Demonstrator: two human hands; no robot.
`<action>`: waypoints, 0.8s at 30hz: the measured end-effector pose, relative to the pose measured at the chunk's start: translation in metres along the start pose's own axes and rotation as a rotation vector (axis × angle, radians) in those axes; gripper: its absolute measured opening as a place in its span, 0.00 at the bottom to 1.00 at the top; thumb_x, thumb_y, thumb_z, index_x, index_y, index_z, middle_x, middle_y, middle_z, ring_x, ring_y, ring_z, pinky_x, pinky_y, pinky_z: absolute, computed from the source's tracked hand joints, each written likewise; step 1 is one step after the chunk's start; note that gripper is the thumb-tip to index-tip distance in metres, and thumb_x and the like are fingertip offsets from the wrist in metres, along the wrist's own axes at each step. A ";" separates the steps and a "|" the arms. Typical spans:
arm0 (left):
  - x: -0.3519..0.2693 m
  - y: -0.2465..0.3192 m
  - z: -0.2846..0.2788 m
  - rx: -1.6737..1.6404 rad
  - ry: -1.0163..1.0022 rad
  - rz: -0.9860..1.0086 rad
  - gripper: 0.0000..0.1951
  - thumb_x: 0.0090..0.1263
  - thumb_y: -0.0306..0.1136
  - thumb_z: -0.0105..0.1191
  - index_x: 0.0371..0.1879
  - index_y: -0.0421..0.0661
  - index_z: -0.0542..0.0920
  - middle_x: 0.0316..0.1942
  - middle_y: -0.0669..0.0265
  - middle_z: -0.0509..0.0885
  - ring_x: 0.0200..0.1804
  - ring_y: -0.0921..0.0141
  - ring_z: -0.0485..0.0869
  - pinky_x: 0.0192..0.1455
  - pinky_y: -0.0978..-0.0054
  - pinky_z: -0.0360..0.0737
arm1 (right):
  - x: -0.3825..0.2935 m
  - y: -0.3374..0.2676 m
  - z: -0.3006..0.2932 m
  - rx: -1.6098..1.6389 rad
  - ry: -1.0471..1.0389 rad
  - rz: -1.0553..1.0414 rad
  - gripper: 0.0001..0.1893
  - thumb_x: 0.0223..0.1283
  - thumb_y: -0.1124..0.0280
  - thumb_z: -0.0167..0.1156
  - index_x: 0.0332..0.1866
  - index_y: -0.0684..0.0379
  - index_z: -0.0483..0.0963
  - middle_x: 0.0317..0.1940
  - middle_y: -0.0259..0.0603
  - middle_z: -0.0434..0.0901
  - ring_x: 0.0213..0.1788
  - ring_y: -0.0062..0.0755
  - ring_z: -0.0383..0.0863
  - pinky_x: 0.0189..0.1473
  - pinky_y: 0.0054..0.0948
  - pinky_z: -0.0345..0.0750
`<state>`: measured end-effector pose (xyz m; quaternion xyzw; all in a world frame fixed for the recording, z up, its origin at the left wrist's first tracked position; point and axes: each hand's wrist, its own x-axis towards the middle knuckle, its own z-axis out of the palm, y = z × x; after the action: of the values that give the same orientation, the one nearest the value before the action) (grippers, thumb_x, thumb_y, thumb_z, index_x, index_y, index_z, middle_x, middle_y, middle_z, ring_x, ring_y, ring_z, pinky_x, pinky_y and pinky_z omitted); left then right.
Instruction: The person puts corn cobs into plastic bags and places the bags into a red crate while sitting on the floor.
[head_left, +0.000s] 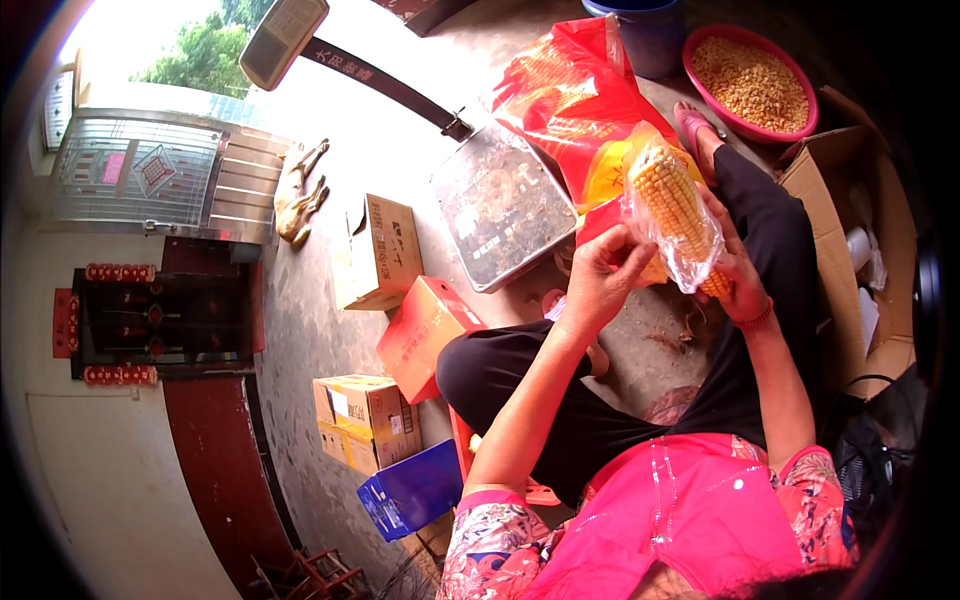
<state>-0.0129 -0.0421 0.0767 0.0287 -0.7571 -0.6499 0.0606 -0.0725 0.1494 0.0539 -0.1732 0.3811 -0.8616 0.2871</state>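
Observation:
In front of me is a clear plastic bag (688, 271) pulled over ears of dried yellow corn (670, 196). My right hand (739, 262) grips the corn through and beside the plastic, with part of a cob bare near the palm. The thumb and fingers of my left hand (611, 259) pinch the bag's edge on the other side. Just beyond my hands a shiny red-and-yellow sack (559, 105) lies slumped beside a platform scale (502, 202). How many cobs the bag holds is hard to tell.
Loose kernels fill a pink basin (799, 94) beside a blue bucket (649, 41). An open cardboard box (829, 225) stands at right. To the left are a cardboard carton (390, 251), a red box (424, 334), a taped carton (367, 424) and a blue box (412, 487). A dog (295, 195) lies near the doorway.

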 end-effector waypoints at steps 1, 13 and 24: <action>0.000 0.002 -0.001 -0.024 0.034 -0.103 0.05 0.65 0.24 0.56 0.27 0.39 0.76 0.24 0.76 0.75 0.30 0.84 0.71 0.36 0.85 0.72 | 0.000 -0.004 0.002 -0.026 0.015 0.041 0.41 0.54 0.63 0.55 0.72 0.59 0.45 0.63 0.42 0.63 0.43 0.24 0.77 0.34 0.18 0.76; 0.001 0.030 -0.010 0.522 0.354 0.286 0.20 0.51 0.29 0.65 0.45 0.42 0.78 0.32 0.69 0.77 0.37 0.77 0.74 0.38 0.81 0.70 | 0.009 0.002 -0.002 -0.384 0.113 -0.099 0.33 0.59 0.66 0.54 0.69 0.63 0.53 0.64 0.44 0.62 0.65 0.31 0.63 0.66 0.28 0.59; 0.007 0.014 0.014 0.881 0.139 0.508 0.11 0.52 0.34 0.61 0.36 0.50 0.79 0.29 0.71 0.78 0.34 0.67 0.76 0.40 0.69 0.68 | 0.006 0.018 0.001 -0.738 0.063 -0.149 0.45 0.50 0.62 0.68 0.70 0.59 0.51 0.54 0.44 0.71 0.52 0.31 0.75 0.55 0.27 0.71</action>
<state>-0.0211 -0.0271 0.0892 -0.0904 -0.9363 -0.2307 0.2490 -0.0700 0.1354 0.0407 -0.2655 0.6608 -0.6899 0.1301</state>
